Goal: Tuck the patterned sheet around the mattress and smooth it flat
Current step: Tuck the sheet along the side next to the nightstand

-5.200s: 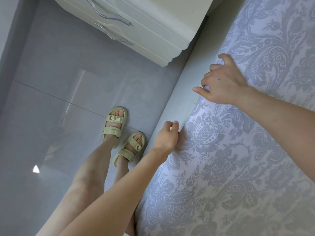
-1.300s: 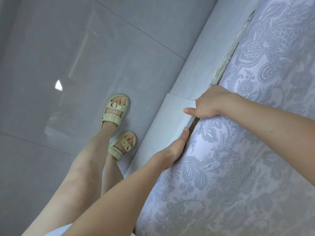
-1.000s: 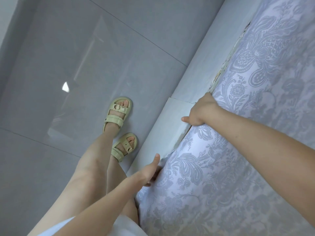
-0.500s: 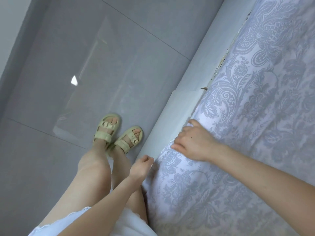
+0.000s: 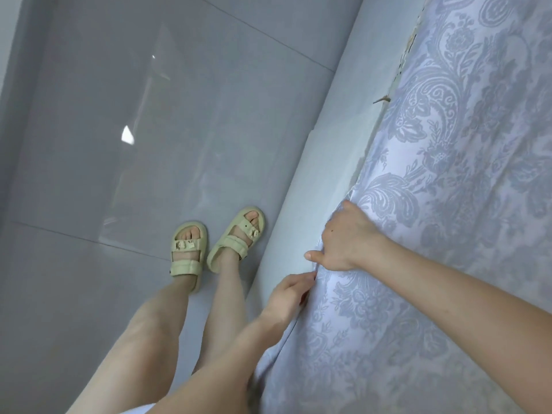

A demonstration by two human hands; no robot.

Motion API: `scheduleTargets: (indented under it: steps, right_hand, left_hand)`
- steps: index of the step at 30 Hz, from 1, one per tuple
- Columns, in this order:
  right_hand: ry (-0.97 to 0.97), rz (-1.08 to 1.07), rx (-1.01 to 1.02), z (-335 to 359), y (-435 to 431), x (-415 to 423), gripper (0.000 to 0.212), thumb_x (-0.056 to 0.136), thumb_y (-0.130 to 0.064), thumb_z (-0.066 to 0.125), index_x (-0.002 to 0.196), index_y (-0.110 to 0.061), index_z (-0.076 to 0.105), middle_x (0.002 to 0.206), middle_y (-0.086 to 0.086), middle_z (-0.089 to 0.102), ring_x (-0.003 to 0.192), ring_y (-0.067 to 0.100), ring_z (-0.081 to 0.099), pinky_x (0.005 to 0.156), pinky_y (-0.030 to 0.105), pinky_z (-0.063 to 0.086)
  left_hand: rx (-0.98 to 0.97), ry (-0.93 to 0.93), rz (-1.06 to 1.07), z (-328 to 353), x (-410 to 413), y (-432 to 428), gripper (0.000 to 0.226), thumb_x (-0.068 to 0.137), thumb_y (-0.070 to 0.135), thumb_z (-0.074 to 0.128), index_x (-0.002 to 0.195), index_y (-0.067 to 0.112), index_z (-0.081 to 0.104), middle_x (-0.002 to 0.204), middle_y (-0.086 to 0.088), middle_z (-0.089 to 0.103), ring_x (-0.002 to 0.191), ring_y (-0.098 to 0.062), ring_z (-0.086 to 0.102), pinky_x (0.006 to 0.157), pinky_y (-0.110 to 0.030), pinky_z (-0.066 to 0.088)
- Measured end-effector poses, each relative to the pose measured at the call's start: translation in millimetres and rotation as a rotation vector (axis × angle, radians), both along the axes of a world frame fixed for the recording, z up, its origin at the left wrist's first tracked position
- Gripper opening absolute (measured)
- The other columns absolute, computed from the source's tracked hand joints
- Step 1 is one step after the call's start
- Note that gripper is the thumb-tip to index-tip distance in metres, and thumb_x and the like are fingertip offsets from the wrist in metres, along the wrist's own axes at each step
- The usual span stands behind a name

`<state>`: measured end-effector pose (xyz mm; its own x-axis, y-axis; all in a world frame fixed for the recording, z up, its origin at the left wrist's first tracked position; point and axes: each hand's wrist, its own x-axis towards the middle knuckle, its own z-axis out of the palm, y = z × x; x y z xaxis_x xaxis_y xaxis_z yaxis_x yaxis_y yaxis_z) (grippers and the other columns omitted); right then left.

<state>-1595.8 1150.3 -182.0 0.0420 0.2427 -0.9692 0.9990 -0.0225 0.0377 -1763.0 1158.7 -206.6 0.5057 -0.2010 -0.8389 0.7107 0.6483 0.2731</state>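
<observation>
The patterned sheet [image 5: 448, 204] lies on the bed and fills the right side of the view, from 12 o'clock round to 5 o'clock. It is pale with big grey flowers and curls. Its long side edge runs in a slanted line from about 1 o'clock at the top down to about 6 o'clock at the bottom. That edge lies along the pale side of the bed [image 5: 334, 130].

The right hand [image 5: 343, 237] is just past the middle, toward 4 o'clock, right on the sheet's edge. Its fingers curl over the edge and grip the cloth, which bunches up a little there. The fingertips are hidden. The thumb sticks out toward the side of the bed.

The left hand [image 5: 286, 291] is just below it, at 6 o'clock. Its fingers reach out fairly straight and touch the edge of the sheet. I cannot tell if they pinch the cloth.

Two feet in pale green sandals [image 5: 188, 249] stand on the shiny grey floor [image 5: 119, 130], at about 7 o'clock, toes pointing to 12 o'clock.
</observation>
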Motion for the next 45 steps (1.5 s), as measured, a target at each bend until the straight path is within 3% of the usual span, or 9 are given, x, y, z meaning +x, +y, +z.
scheduleTargets:
  steps: [4, 7, 13, 19, 22, 26, 32, 37, 45]
  right_hand:
    - [-0.019, 0.026, -0.125, -5.3, -4.1, -16.5, 0.074, 0.093, -0.063, 0.008, 0.132, -0.018, 0.051, 0.141, 0.005, 0.048, 0.136, 0.021, 0.033, 0.111, 0.040, 0.011]
    - [-0.009, 0.022, -0.142, -2.9, -7.3, -22.3, 0.076, 0.093, -0.063, 0.005, 0.131, -0.018, 0.053, 0.140, 0.004, 0.049, 0.134, 0.019, 0.036, 0.111, 0.038, 0.017]
    - [0.034, -0.091, 0.070, 0.4, -14.5, -14.7, 0.080, 0.091, -0.066, 0.004, 0.105, -0.019, 0.067, 0.118, 0.005, 0.064, 0.115, 0.018, 0.052, 0.102, 0.034, 0.028]
    - [0.014, -0.141, 0.085, -1.8, -8.1, -14.4, 0.071, 0.094, -0.063, 0.007, 0.092, -0.018, 0.062, 0.119, 0.008, 0.062, 0.116, 0.024, 0.050, 0.098, 0.034, 0.030]
    - [0.008, -0.164, 0.271, -2.0, -14.9, -15.5, 0.058, 0.097, -0.057, 0.014, 0.072, -0.019, 0.049, 0.099, 0.010, 0.068, 0.099, 0.026, 0.060, 0.096, 0.037, 0.034]
    - [-0.125, -0.021, 0.833, -6.8, -43.8, -5.1, 0.064, 0.089, -0.048, 0.025, 0.060, -0.009, 0.066, 0.056, 0.009, 0.064, 0.061, 0.028, 0.061, 0.089, 0.043, 0.038]
    - [-0.034, 0.023, 0.984, -26.3, -62.2, 3.5, 0.055, 0.090, -0.043, 0.038, 0.056, -0.012, 0.067, 0.052, 0.001, 0.059, 0.060, 0.026, 0.055, 0.089, 0.043, 0.038]
    - [-0.029, 0.014, 1.047, -36.5, -64.9, 4.1, 0.051, 0.091, -0.041, 0.040, 0.057, -0.014, 0.067, 0.054, -0.001, 0.057, 0.059, 0.025, 0.051, 0.084, 0.039, 0.032]
    - [0.147, -0.174, 0.854, -13.2, -66.8, -50.6, 0.052, 0.088, -0.047, 0.031, 0.057, -0.020, 0.062, 0.057, -0.002, 0.063, 0.060, 0.023, 0.057, 0.080, 0.039, 0.038]
  left_hand:
    - [-0.100, -0.016, -0.003, -1.3, -9.9, -6.7, 0.032, 0.075, 0.047, 0.047, 0.092, 0.021, 0.055, 0.090, -0.001, 0.051, 0.085, -0.014, 0.046, 0.080, -0.022, 0.035]
    - [-0.161, -0.025, -0.045, -1.3, -9.3, -19.7, 0.040, 0.099, 0.047, 0.029, 0.109, 0.029, 0.064, 0.100, 0.018, 0.068, 0.093, 0.007, 0.061, 0.084, -0.007, 0.041]
    - [-0.217, -0.010, -0.130, -13.6, 10.7, -38.3, 0.076, 0.075, 0.086, 0.012, 0.126, 0.046, 0.053, 0.123, 0.012, 0.063, 0.118, -0.009, 0.056, 0.108, -0.036, 0.037]
    - [0.006, 0.065, 0.042, -12.6, -15.9, -28.8, 0.060, 0.099, 0.053, 0.014, 0.100, 0.028, 0.068, 0.094, 0.011, 0.069, 0.093, -0.007, 0.062, 0.085, -0.020, 0.043]
    - [0.047, 0.066, 0.173, -8.4, -26.7, -36.4, 0.048, 0.102, 0.042, 0.020, 0.093, 0.030, 0.066, 0.099, 0.011, 0.070, 0.100, -0.008, 0.063, 0.084, -0.017, 0.044]
    - [-0.024, 0.062, 0.061, -5.2, -18.0, -49.3, 0.051, 0.099, 0.051, 0.019, 0.103, 0.035, 0.067, 0.102, 0.012, 0.071, 0.096, -0.002, 0.065, 0.077, -0.017, 0.044]
    - [0.015, 0.112, 0.002, -11.6, -22.3, -45.5, 0.053, 0.097, 0.056, 0.021, 0.087, 0.032, 0.066, 0.088, 0.012, 0.069, 0.083, -0.003, 0.063, 0.070, -0.015, 0.042]
    - [0.221, 0.175, 0.110, -10.8, -61.0, -41.3, 0.044, 0.100, 0.040, 0.033, 0.100, 0.013, 0.067, 0.105, -0.005, 0.070, 0.102, -0.021, 0.063, 0.095, -0.030, 0.047]
    - [0.352, 0.234, -0.180, -13.6, -148.2, -51.1, 0.043, 0.098, 0.045, 0.034, 0.080, 0.032, 0.071, 0.113, 0.012, 0.063, 0.114, -0.009, 0.051, 0.107, -0.033, 0.032]
